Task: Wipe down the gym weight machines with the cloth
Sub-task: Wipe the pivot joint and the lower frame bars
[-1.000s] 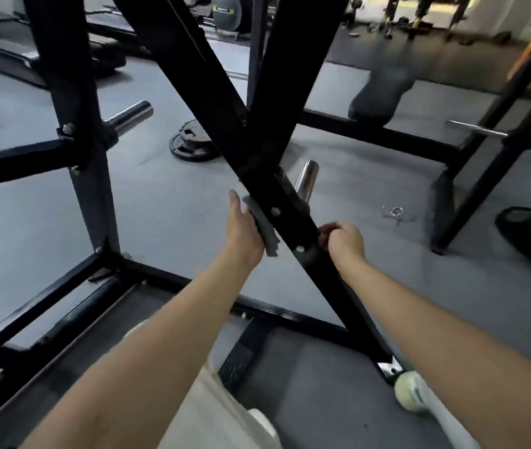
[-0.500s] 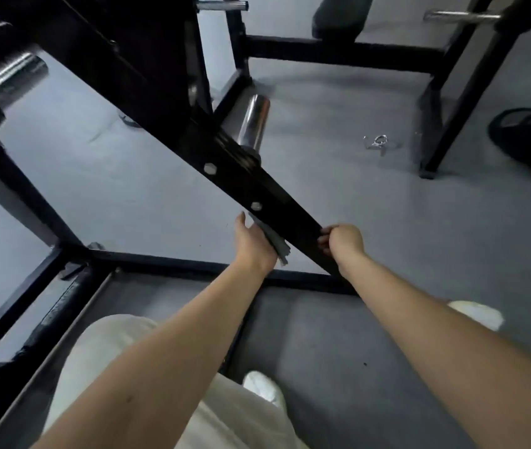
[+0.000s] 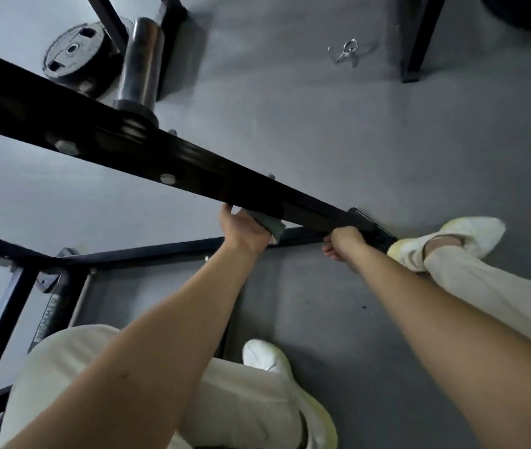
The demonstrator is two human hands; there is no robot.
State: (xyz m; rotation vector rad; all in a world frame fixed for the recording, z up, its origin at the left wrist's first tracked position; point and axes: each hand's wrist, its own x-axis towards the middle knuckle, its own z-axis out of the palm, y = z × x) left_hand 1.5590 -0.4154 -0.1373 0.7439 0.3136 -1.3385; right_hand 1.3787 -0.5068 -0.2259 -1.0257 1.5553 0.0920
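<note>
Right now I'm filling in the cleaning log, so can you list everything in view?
slanted beam: one, black, crossing from upper left to lower right
cloth: one, grey-green, against the beam's lower edge
peg: one, chrome, sticking out of the beam, upper left
weight plate: one, black, on the floor beside the peg
spring clip: one, silver, on the floor, top right of centre
base bars: several, black, low at left
floor: grey
shoes: two, pale
trousers: cream
left hand: holds the cloth to the beam
right hand: grips the beam's lower end
</note>
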